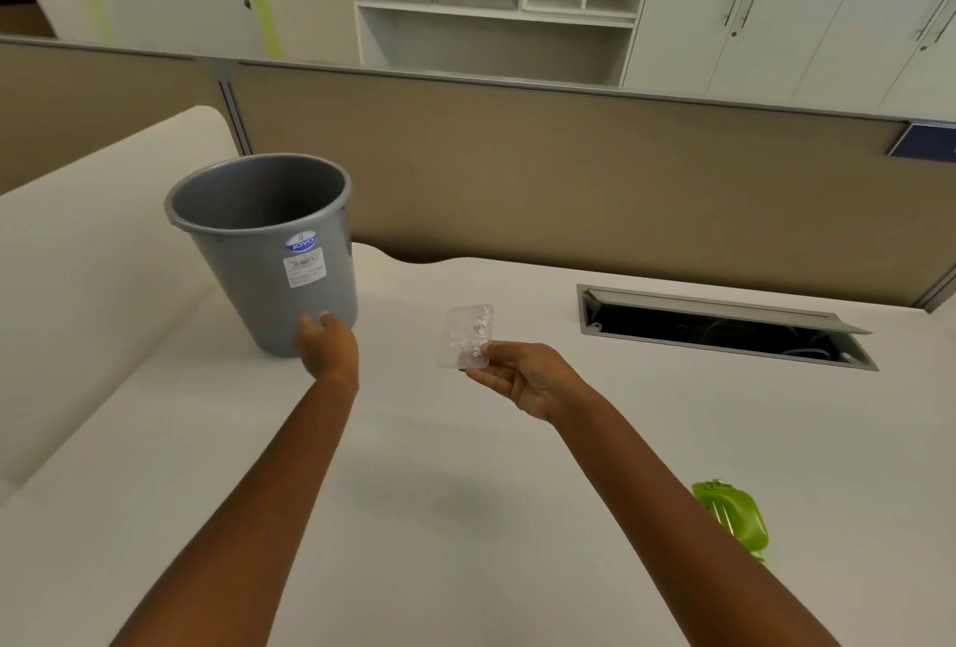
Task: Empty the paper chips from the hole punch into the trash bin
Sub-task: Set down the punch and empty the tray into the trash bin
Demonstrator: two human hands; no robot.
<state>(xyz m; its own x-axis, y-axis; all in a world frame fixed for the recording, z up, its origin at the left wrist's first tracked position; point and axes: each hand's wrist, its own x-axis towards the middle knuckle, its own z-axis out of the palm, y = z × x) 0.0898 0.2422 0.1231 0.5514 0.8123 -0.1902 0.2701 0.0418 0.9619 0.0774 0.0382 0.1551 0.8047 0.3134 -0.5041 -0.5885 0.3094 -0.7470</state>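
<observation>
A grey plastic trash bin (264,242) stands upright on the white desk at the left. My left hand (327,343) touches its lower front wall, fingers apart. My right hand (522,377) pinches the near end of a clear plastic chip tray (462,338), held roughly level above the desk to the right of the bin. White paper chips (478,328) lie inside the tray. The green hole punch body (732,517) rests on the desk at the lower right, apart from both hands.
An open cable hatch (724,330) with a raised metal flap sits in the desk at the right. A tan partition (569,170) runs along the desk's far edge. A curved white desk section (93,242) rises at the left behind the bin.
</observation>
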